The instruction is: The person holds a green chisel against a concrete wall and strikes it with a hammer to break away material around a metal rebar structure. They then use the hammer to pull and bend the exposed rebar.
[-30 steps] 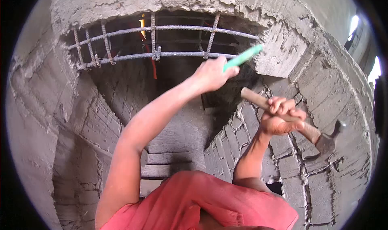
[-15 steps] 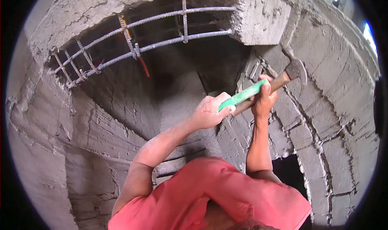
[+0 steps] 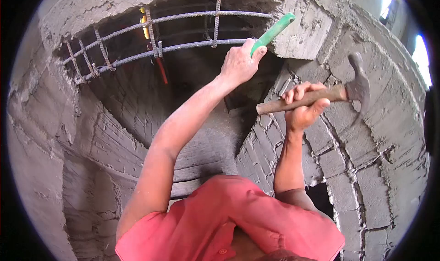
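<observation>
My left hand [image 3: 240, 65] is closed round the lower end of a long green bar [image 3: 276, 29]. The bar slants up to the right, and its upper end is near the concrete block beside the rebar. What lies inside the fist is hidden. In my right hand [image 3: 305, 109] is a claw hammer [image 3: 339, 92] with a worn wooden handle. Its dark metal head points right, over the rough wall. The fingers curl round the handle while the thumb stands partly off it. The bar and the hammer are apart.
Exposed rebar [image 3: 183, 45] crosses a dark opening at the top, under a rough concrete edge [image 3: 103, 13]. A concrete block [image 3: 305, 29] borders its right end. Scored blockwork [image 3: 339, 164] lies at right, with a dark hole [image 3: 321, 199] below. Yellow and red pieces hang behind the bars.
My hands have separated. The left has risen with the green bar, away from the hammer handle. The right has shifted slightly with the hammer, whose handle now lies more level.
</observation>
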A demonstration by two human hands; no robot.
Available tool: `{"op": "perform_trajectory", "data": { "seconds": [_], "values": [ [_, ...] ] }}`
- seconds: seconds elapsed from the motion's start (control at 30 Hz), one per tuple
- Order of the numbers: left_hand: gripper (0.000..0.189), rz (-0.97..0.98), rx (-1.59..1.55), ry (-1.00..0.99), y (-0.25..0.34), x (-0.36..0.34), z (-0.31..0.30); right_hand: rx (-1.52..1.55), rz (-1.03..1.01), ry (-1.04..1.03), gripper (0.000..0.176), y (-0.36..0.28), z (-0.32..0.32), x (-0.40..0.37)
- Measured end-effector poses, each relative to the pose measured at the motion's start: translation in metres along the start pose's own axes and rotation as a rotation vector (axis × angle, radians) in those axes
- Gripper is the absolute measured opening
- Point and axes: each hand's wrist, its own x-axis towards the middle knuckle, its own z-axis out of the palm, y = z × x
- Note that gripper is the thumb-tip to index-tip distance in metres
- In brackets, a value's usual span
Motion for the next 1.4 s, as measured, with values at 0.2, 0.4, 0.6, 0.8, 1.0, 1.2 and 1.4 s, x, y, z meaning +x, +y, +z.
{"op": "perform_trajectory", "data": {
  "seconds": [0.2,0.4,0.6,0.8,1.0,1.2,1.4],
  "values": [
    [0.037,-0.059,0.087,-0.017,-0.020,0.025,0.000,-0.024,-0.058,-0.063,0.059,-0.019,0.002,0.003],
    [0.039,-0.072,0.048,-0.042,-0.032,0.032,-0.002,0.025,-0.098,-0.083,0.056,-0.017,0.005,0.011],
    [0.036,-0.042,0.167,-0.051,-0.034,0.034,-0.013,-0.004,-0.381,-0.145,0.057,0.014,0.022,0.016],
    [0.036,-0.049,0.212,-0.069,-0.030,0.035,-0.025,-0.036,-0.437,-0.080,0.058,0.026,0.039,0.020],
    [0.037,-0.026,0.232,-0.106,-0.032,0.039,-0.031,0.046,-0.327,0.003,0.062,0.058,0.034,0.033],
    [0.038,-0.118,0.282,-0.109,-0.006,0.041,-0.038,0.024,0.391,0.057,0.036,0.117,0.032,0.065],
    [0.039,-0.090,0.418,-0.166,-0.009,0.048,-0.047,0.225,0.002,0.137,0.051,0.116,0.029,0.017]
  ]
}}
